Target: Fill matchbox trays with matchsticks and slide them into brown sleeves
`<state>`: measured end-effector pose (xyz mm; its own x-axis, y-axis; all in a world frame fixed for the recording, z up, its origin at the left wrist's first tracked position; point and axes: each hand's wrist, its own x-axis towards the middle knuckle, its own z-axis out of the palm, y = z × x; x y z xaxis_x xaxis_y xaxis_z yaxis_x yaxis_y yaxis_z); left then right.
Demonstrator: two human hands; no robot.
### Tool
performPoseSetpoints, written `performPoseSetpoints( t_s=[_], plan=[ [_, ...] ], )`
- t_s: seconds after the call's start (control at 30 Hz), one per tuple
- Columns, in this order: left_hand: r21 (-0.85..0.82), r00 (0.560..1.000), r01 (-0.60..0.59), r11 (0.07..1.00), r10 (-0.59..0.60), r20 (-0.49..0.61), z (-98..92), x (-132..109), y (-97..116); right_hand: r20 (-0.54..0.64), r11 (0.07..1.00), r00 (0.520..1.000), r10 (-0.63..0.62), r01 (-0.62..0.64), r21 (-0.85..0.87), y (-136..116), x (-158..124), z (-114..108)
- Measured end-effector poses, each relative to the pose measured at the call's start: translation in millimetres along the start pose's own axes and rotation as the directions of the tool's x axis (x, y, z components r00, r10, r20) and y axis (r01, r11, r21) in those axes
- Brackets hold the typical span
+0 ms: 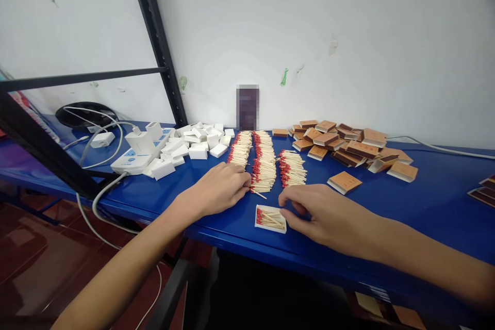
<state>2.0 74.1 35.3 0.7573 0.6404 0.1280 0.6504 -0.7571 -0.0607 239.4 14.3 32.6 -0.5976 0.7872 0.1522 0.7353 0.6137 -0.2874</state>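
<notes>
On the tabletop (228, 229), matches (264, 165) lie near the tray (270, 229), likely for easy reach, the right hand (323, 211) loosely parted, any grip by the left hand (219, 185) hidden.

Soft, bright light covers the wall (328, 15), pale glare marks the floor (31, 278), and edges stretch.

Matchbox sleeve (345, 182), loose before pile: reddish print, illegible. Power strip (127, 163): blue printed markings, too small. Readable text: none.
</notes>
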Motion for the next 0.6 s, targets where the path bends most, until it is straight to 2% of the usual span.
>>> performPoseSetpoints(
  t_s=[0.23,0.47,0.6],
  plan=[
    [0.019,0.999,-0.035,0.999,0.036,-0.014,-7.3,0,4,0.010,0.999,0.999,0.046,-0.046,-0.001,5,8,-4],
    [-0.098,0.996,-0.057,0.993,0.050,-0.075,-17.8,-8,18,-0.026,0.996,0.996,0.088,-0.087,0.028,12,14,-5],
    [-0.191,0.996,-0.083,0.978,0.074,-0.056,-20.8,-12,27,-0.033,0.995,0.996,0.083,-0.080,0.060,14,12,-4]
  ],
)
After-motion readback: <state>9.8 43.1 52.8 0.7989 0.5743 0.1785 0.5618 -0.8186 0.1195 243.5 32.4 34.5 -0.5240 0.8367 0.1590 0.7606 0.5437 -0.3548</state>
